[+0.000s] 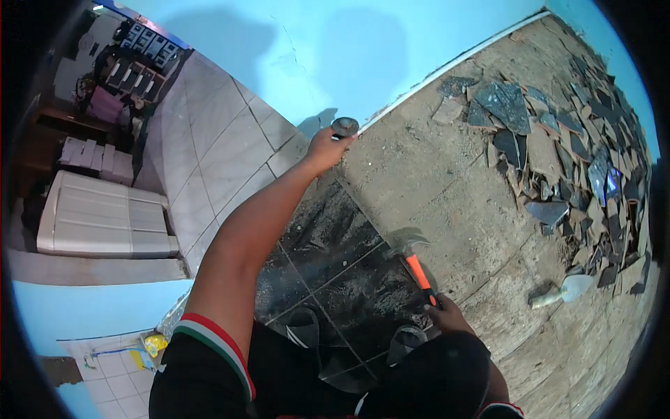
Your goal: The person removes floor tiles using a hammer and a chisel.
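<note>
Left hand (326,151) wrapped round the disc-topped tool (345,127), right hand (449,314) clamped on the hammer (417,269) nearer you: I'd strike square, knuckles clear of the wall (433,35) ahead.

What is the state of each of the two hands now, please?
Left hand: closed, holding a dark round-topped tool.
Right hand: closed, holding an orange-handled hammer.

orange-black hammer handle (419,274), light blue wall (457,31)
</note>
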Motion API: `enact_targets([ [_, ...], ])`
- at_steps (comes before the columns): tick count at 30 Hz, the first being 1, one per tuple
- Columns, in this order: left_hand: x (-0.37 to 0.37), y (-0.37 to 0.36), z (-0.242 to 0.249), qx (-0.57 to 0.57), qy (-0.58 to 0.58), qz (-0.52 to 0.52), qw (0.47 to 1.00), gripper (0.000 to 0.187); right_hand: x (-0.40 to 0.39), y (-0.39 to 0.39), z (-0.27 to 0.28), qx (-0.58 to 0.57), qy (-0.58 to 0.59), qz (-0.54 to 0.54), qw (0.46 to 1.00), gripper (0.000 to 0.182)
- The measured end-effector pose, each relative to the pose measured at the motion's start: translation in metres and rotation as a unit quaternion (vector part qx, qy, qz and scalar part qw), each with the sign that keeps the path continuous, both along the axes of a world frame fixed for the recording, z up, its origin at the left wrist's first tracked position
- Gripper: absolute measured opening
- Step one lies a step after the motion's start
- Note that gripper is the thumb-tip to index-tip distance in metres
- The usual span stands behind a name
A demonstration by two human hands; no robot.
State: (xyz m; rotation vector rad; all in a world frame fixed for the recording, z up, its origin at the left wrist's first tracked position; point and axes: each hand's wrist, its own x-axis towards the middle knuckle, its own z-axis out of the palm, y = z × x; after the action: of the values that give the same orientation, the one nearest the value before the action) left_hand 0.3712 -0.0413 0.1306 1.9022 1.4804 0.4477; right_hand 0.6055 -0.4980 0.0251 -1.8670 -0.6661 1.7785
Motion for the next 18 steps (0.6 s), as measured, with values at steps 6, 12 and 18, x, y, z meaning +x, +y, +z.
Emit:
enact_targets([
  [6,-0.018,0.017,-0.012,-0.077,0.068,0.036,0.994,0.041,0.049,0.01,-0.009,0.011,-0.051,0.056,0.997,0.044],
  [12,-0.026,0.002,-0.022,-0.144,0.036,0.071,0.986,0.047,0.119,0.024,0.051,0.038,-0.151,0.142,0.978,0.045],
  [18,-0.035,0.017,-0.038,-0.173,0.06,0.035,0.982,0.041,0.189,0.017,0.186,0.091,-0.4,0.161,0.898,0.037],
])
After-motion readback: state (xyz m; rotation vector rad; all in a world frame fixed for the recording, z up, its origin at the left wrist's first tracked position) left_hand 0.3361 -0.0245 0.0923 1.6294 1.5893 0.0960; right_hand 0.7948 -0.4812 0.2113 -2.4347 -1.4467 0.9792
